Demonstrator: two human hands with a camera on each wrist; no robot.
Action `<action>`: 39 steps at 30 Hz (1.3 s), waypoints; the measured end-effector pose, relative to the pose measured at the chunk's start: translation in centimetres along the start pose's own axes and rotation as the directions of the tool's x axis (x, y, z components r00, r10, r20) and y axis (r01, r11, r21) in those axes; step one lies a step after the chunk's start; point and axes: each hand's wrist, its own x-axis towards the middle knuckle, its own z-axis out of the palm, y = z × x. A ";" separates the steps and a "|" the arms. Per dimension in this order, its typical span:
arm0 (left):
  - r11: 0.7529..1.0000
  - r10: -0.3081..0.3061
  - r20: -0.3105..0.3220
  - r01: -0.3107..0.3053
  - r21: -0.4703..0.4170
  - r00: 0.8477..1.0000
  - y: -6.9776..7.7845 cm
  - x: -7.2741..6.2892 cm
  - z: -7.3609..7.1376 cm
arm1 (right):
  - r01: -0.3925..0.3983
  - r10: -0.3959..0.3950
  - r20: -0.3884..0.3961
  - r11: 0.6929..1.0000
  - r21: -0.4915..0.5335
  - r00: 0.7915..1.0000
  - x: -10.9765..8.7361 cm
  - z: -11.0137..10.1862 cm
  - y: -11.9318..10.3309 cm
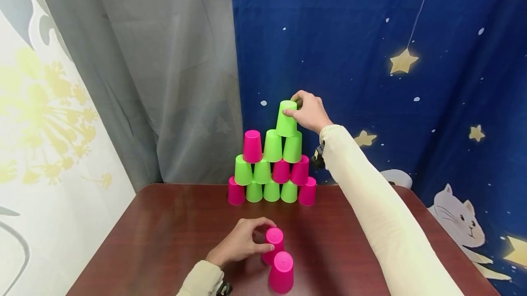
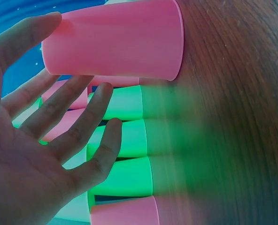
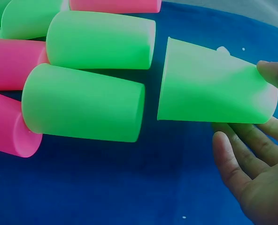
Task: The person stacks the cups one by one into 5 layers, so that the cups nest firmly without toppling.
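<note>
A pyramid of upside-down green and pink cups (image 1: 271,191) stands at the table's far side. Its third row has one pink cup (image 1: 253,147) and two green cups (image 1: 273,146). My right hand (image 1: 309,112) pinches another green cup (image 3: 214,84) near its narrow base, mouth down; a small gap separates it from the third row in the right wrist view. Closer in, my left hand (image 1: 243,242) holds a pink cup (image 2: 115,40) between thumb and fingertips, its rim by the tabletop. The other left fingers spread loosely. Just in front is a second upside-down pink cup (image 1: 282,273).
The dark red-brown table (image 1: 173,241) has rounded far corners. Behind it hang a grey curtain (image 1: 193,81) and a blue curtain (image 1: 354,35) with stars, close to the pyramid. A pale patterned curtain (image 1: 49,117) hangs on the left. My right forearm (image 1: 370,200) stretches over the table's right side.
</note>
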 end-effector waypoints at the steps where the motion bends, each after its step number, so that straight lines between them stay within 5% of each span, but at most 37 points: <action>1: 1.000 0.000 0.000 0.000 0.000 1.000 0.0 0.0 0.0 | -0.003 0.003 0.001 1.000 0.002 1.000 0.0 0.1 0.0; 11: 1.000 0.002 -0.029 -0.002 0.009 1.000 -0.1 -0.4 -0.6 | -0.016 0.016 0.005 1.000 0.016 1.000 0.1 0.8 0.4; 21: 0.999 0.020 -0.100 -0.017 0.034 0.995 0.4 -0.4 -2.8 | -0.040 0.041 -0.011 0.999 0.024 0.999 0.2 0.8 1.4; 30: 0.987 0.060 -0.158 -0.034 0.159 0.986 2.6 0.6 -6.4 | -0.032 0.032 -0.043 0.999 0.012 0.999 -0.2 0.6 1.9; 39: 0.972 0.124 -0.249 -0.067 0.224 0.960 6.3 3.4 -11.5 | -0.027 0.027 -0.041 1.000 -0.002 0.999 -1.3 0.4 2.1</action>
